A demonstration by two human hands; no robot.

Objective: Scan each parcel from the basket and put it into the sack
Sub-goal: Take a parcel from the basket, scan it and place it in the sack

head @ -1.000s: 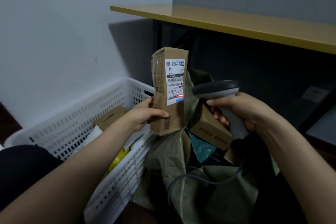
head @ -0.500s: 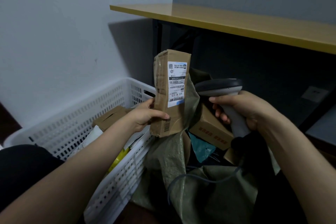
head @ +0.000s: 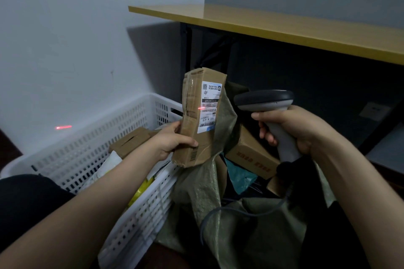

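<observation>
As the red line [head: 201,108] had slid to the label's [head: 208,113] left edge, the left grip [head: 172,140] pinched the parcel [head: 192,129] upright over the basket's [head: 140,209] right rim beside the sack [head: 196,192], the right grip [head: 293,129] clasped the scanner [head: 264,99], and the scan seemed unconfirmed.

Two hands are showing: one left hand [head: 172,142] and one right hand [head: 293,129]. One scanner [head: 263,99] and one raised parcel [head: 192,98] are showing. One basket [head: 105,137] is showing three items: one brown box [head: 131,141], one white packet [head: 109,166], one yellow packet [head: 140,192]. One sack [head: 196,194] is showing two: one printed box [head: 249,155], one teal bag [head: 238,177]. Two red scan lines are glowing: a near line [head: 201,108] and a far line [head: 63,127].
</observation>
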